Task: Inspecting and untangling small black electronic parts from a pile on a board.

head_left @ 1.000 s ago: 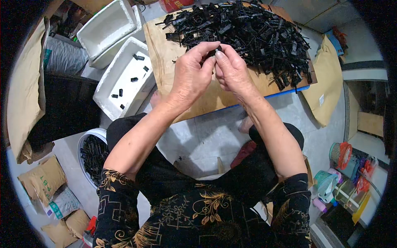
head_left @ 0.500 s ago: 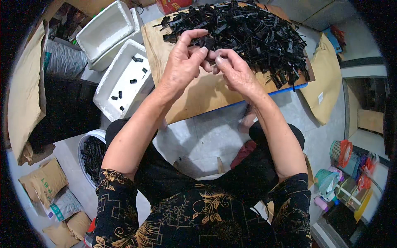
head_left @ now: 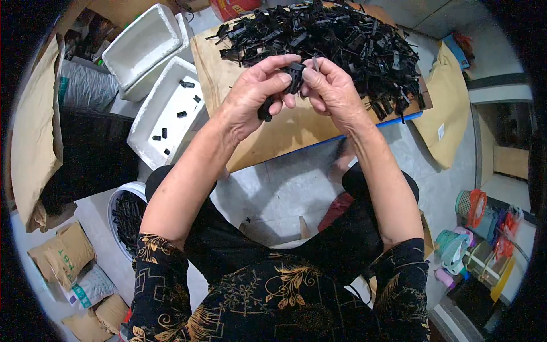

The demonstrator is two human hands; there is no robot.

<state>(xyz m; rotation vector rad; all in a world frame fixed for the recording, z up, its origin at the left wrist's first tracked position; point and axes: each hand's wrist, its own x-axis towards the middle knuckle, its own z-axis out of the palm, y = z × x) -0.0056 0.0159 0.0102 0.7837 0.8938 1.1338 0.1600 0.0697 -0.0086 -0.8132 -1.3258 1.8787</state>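
Here a black plastic clip (head_left: pixel 294 76) sits pinched between the left hand (head_left: pixel 254 98) and right hand (head_left: pixel 330 91).

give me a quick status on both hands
Left hand and right hand pinching one black plastic clip. Clip pile right behind. Nothing in the way.

Left hand (head_left: pixel 253 97) and right hand (head_left: pixel 333 91) on a small black plastic clip (head_left: pixel 294 76) above heaped black parts (head_left: pixel 342 40).
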